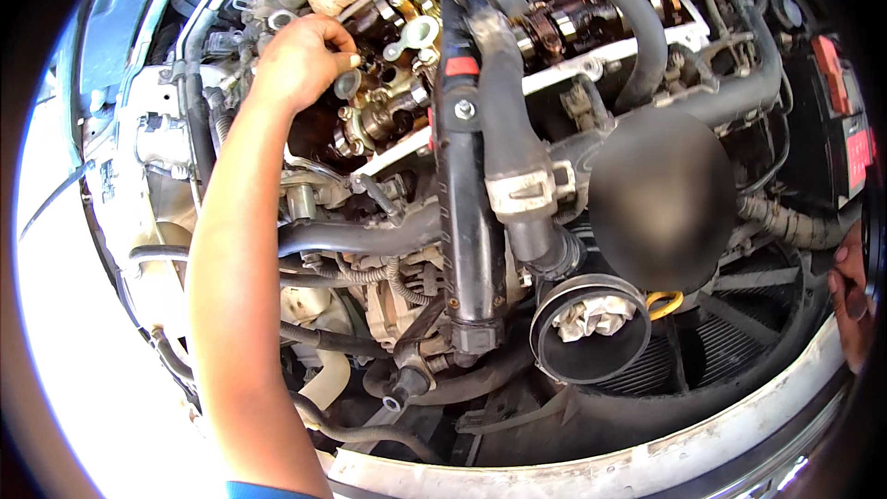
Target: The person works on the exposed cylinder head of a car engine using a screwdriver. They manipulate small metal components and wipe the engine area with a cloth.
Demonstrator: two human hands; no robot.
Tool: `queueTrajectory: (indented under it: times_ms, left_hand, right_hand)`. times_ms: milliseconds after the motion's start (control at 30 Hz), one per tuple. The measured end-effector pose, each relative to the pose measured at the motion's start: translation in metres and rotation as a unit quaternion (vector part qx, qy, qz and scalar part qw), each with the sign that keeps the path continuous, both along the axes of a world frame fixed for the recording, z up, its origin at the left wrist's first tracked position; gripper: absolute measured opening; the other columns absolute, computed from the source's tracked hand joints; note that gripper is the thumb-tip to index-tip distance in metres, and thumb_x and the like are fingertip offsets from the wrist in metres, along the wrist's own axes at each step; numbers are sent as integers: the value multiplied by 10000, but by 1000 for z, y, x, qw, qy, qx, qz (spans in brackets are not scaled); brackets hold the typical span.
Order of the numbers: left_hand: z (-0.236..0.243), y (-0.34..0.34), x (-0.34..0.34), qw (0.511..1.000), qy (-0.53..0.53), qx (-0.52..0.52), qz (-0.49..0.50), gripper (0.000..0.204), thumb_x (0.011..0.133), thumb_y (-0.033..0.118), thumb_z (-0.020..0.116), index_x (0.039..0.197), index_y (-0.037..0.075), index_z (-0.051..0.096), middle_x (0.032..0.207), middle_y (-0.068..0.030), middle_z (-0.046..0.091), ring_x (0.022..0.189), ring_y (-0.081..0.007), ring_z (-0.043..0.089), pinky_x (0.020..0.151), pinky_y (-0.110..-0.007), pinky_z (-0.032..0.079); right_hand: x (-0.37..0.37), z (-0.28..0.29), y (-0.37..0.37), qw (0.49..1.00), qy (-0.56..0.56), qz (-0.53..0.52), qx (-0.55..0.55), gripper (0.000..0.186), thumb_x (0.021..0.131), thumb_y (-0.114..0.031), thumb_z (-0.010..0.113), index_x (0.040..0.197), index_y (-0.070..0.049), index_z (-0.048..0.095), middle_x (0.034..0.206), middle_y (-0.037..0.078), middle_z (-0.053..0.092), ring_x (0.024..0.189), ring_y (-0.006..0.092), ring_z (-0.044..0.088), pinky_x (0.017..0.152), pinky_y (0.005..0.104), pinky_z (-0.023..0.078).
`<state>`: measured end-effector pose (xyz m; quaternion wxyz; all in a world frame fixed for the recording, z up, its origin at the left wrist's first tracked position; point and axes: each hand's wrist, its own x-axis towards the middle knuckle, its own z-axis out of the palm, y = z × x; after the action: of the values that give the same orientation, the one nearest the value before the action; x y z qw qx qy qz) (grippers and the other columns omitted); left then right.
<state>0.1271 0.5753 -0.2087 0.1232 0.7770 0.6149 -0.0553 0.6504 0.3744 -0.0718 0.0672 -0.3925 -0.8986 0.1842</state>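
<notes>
My left hand (300, 60) reaches into the open engine bay with the fingers closed narrowly in a pinch on a small grey disc-shaped part (347, 83), which sits at my fingertips, just above the exposed cylinder head (388, 106). Directly beyond my fingers, toward the engine centre, lie the oily camshaft and valve gear, with a pale round cap (418, 32) just past my fingertips. Below my wrist runs a black coolant hose (351, 238). Well to the right of my fingers stands a long black bar (467, 212), then a thick ribbed hose with a pale clamp (522, 192). Nearer to me, an open intake duct (591, 328) is plugged with a crumpled rag. My right hand (852, 300) rests at the far right edge on the front panel; its finger spread cannot be determined.
</notes>
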Motion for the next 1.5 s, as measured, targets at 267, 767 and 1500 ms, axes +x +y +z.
queueTrajectory:
  times_ms: [267, 767, 1500]
  left_hand:
    - [-7, -10, -4, 989, -106, 77, 63, 567, 680, 211, 839, 1164, 58, 585, 1260, -141, 591, 1193, -318, 576, 1028, -368, 453]
    - [-1, 14, -1, 980, -104, -111, 129, 640, 784, 161, 713, 1406, 140, 562, 1356, -181, 610, 1243, -309, 579, 1057, -357, 440]
    - [-5, 5, -10, 988, -123, -69, 60, 681, 814, 81, 734, 1453, 109, 500, 1398, -154, 586, 1257, -259, 563, 1088, -337, 403]
  right_hand:
    - [0, -11, -17, 996, 25, -80, 6, 363, 684, 132, 660, 1003, -23, 582, 901, 154, 560, 771, 300, 560, 659, 378, 443]
    - [-5, -7, -20, 993, -6, -114, -11, 399, 669, 135, 655, 1015, -33, 549, 918, 138, 521, 800, 312, 506, 711, 400, 422]
    - [-16, -8, -13, 995, 20, -95, 39, 364, 639, 82, 699, 953, -47, 569, 805, 124, 542, 674, 297, 507, 601, 391, 387]
